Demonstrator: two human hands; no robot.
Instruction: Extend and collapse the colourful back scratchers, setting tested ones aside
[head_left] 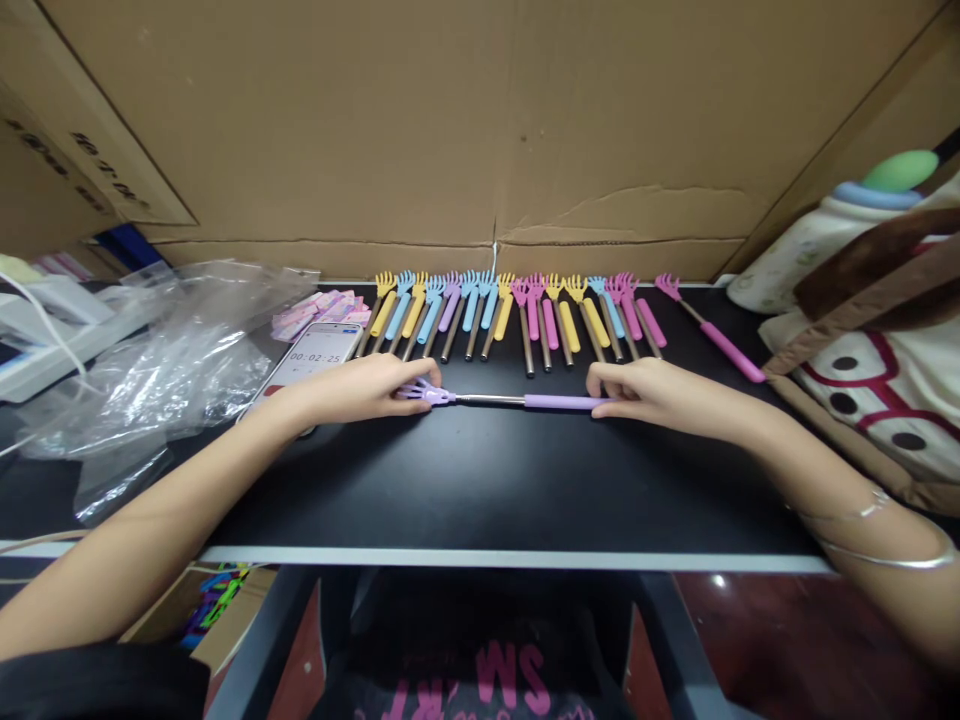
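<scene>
A purple telescopic back scratcher [491, 400] lies crosswise just above the black tabletop, between both hands. My left hand [386, 385] is closed on its clawed head, fingers pinching beside the claws. At the other end, my right hand [637, 393] pinches the tip of the purple grip. Behind it, several back scratchers in yellow, blue, purple and pink form a row [472, 305], claws toward the cardboard. One pink back scratcher [720, 340] lies apart to the right, with some of its metal rod showing.
Left of the row are a phone [315, 350] running a timer, small pink packets [322, 312] and clear plastic bags [172, 350]. A cloth bag [885, 370] and a white bottle [802, 250] stand right. Cardboard [450, 130] walls the back. An open box [240, 610] sits below the table edge.
</scene>
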